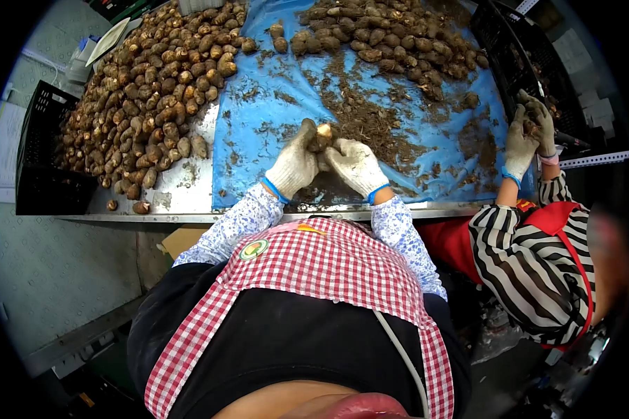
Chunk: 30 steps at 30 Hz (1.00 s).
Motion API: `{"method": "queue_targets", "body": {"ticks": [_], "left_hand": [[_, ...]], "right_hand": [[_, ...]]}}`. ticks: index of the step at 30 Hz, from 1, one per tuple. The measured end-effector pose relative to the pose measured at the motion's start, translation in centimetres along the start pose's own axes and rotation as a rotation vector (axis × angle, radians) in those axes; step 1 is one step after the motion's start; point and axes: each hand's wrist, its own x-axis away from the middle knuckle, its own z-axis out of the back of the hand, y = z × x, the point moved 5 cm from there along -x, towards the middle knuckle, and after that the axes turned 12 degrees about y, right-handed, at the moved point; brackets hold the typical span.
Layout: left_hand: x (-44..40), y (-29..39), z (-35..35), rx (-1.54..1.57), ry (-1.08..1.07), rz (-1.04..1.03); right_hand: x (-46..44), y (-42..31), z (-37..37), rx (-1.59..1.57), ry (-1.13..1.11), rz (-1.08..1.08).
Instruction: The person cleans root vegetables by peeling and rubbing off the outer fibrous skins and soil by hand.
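Observation:
A small brown taro [322, 137] with a pale cut end is held up over the near edge of the blue sheet. My left hand [295, 159], in a soiled white knit glove, is closed around its left side. From the other side my right hand [357, 166], gloved the same way, is closed with its fingertips against the taro's lower part. The gloves hide most of the taro's underside. Dark soil and root bits [370, 115] lie on the sheet just beyond my hands.
A large taro pile [147, 105] covers the metal table's left side, beside a black crate [35, 150]. More soil-covered taros [391, 35] lie on the blue sheet [248, 150] at the back. On the right, a co-worker's gloved hands [524, 136] work beside another black crate [517, 49].

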Motion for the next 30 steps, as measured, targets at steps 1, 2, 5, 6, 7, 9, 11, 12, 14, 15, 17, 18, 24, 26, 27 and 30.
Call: {"method": "queue_targets", "body": {"ticks": [1,2,5,6,7,9,11,12,14,15,17,18,24,26,27,30], "left_hand": [[-3.1,0.1,2.4,0.055,-0.241,0.062],[-2.9,0.9,2.1,0.022,-0.2,0.028],[-2.2,2.2,1.4,-0.062,-0.122,-0.048],[-2.1,2.0,1.1,-0.085,-0.13,-0.06],[-2.0,1.9,0.7,-0.109,-0.142,-0.074],[-3.7,1.7,1.3,-0.155,-0.222,-0.139],[-3.6,2.8,1.2,-0.181,-0.218,-0.146],[-3.5,3.3,1.4,-0.192,-0.211,-0.15],[-3.8,4.0,1.9,-0.155,-0.351,-0.148],[-3.8,4.2,2.1,-0.135,-0.42,-0.151],[-1.9,5.0,1.5,-0.071,-0.311,-0.044],[-0.9,5.3,0.7,-0.037,-0.263,0.006],[-1.8,4.8,0.7,-0.133,-0.345,-0.11],[-1.3,4.7,0.2,-0.193,-0.374,-0.125],[-0.9,4.6,0.0,-0.242,-0.376,-0.152],[-0.3,4.0,0.0,-0.318,-0.361,-0.16]], "right_hand": [[-0.3,0.4,0.0,0.125,-0.041,-0.082],[-0.4,0.6,0.5,0.15,0.014,-0.166],[-0.9,0.0,1.5,-0.024,0.197,-0.167],[-1.2,-1.6,2.0,0.084,0.145,-0.155],[-1.5,-3.3,2.6,0.192,0.096,-0.143],[-2.3,-4.0,2.2,0.335,0.035,-0.104],[-2.6,-2.7,0.4,-0.135,0.085,-0.098],[-2.6,-2.3,-0.4,-0.372,0.103,-0.094],[-2.8,-1.0,-1.5,-0.555,0.003,-0.321],[-3.1,-0.3,-1.1,-0.3,0.045,-0.293],[-3.2,0.8,-0.2,0.132,0.215,-0.178],[-3.2,3.8,-1.3,0.165,0.239,-0.191],[-2.1,-3.1,2.7,0.028,0.382,0.006],[-1.9,-4.4,3.3,0.259,0.286,-0.029],[-2.0,-4.8,3.1,0.312,0.244,0.034],[-2.1,-4.7,1.5,0.145,0.09,0.062]]}}
